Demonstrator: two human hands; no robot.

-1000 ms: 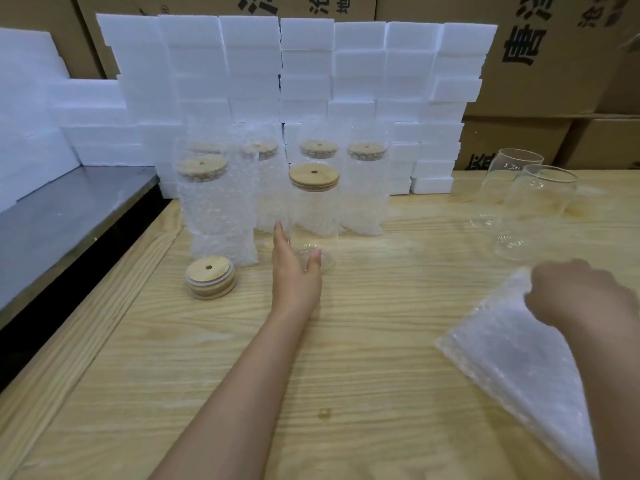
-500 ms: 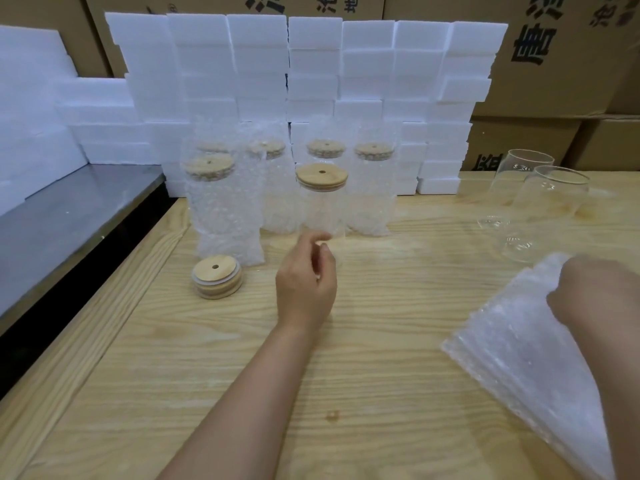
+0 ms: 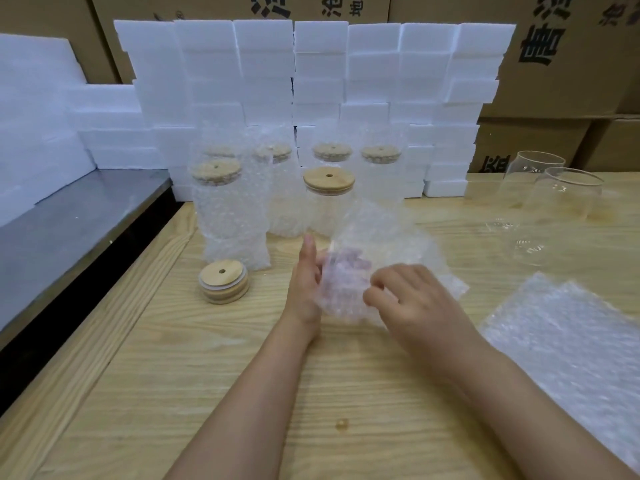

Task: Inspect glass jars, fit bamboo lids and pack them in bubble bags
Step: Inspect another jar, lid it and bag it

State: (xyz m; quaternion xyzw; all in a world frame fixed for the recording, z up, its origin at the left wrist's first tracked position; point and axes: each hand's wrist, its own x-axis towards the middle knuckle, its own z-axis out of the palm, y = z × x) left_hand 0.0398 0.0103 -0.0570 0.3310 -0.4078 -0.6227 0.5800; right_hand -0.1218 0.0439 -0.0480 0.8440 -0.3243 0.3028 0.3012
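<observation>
One bubble bag (image 3: 377,237) is held up between the two hands, just this side of the lidded jar (image 3: 328,209), which stands unwrapped on the surface (image 3: 242,393) directly beyond the left grip (image 3: 306,282). The left grip has its thumb raised along the bag's edge and its fingers show pink through the film. Whether they are inside the bag or behind it I cannot tell. The right grip (image 3: 412,306) pinches the bag's near edge with curled fingertips. By my reading, the mouth is being teased open.

The film layers may cling, so a hard tug could tear the bag or pull it out of the pinch. The bag's far flap hangs close to the jar — a forward sweep could tip it into the wrapped jars (image 3: 230,216) beyond and left of the left grip. If the bamboo lid (image 3: 329,180) is seated loosely, tilting the jar into the bag could shed it.

Half a second ago the left grip was alone at the jar's foot, and the right grip lay on the bag stack (image 3: 571,344) out to its right. Now the right grip has crossed over with a single bag and both meet on it.
</observation>
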